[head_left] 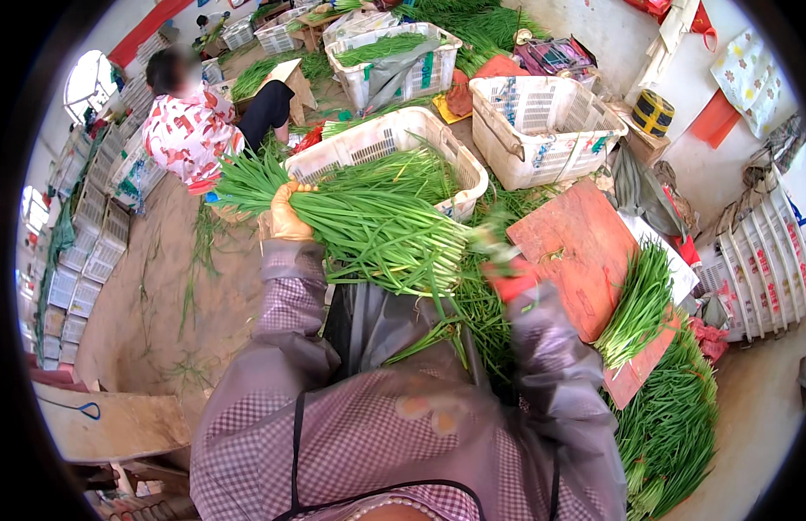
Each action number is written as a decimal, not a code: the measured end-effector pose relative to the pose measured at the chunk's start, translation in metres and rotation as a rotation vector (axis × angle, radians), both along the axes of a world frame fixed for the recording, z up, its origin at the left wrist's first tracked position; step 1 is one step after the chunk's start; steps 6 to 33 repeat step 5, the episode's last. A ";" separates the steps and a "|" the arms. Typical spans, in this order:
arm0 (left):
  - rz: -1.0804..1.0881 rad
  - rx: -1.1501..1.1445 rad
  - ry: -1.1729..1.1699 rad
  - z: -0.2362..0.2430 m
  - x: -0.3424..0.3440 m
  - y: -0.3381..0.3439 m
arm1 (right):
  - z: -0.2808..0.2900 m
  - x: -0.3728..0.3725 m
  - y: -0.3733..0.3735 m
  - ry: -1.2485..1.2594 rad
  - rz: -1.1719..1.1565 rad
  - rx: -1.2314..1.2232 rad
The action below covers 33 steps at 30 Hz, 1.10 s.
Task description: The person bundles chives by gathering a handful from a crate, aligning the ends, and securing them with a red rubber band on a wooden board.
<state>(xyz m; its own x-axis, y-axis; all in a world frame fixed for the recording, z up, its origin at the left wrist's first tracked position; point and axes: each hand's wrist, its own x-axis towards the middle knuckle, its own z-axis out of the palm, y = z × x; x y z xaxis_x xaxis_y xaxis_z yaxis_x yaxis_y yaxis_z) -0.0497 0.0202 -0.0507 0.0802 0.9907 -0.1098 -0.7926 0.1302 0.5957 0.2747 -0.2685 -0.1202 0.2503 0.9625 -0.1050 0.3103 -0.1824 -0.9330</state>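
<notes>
My left hand (292, 213), in a tan glove, is closed around the leafy part of a large bunch of garlic chives (394, 239). The bunch lies across my front, with its leaves to the left and its pale stem ends to the right. Close to those ends is my right hand (511, 278), covered in red and smeared by motion. A blurred pale green patch shows just above it; I cannot make out whether the hand holds it. Beyond the bunch, a white plastic crate (377, 143) contains more chives.
A reddish board (576, 247) stands at my right, with a chive bundle (637, 304) on it and a big chive heap (672, 434) below. Another white crate (542, 130) is farther back. At the left sits a co-worker (190, 126) near stacked crates (99, 234).
</notes>
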 end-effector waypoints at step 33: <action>-0.074 0.065 -0.012 -0.003 0.020 0.006 | 0.121 -0.059 0.015 -0.694 0.453 0.068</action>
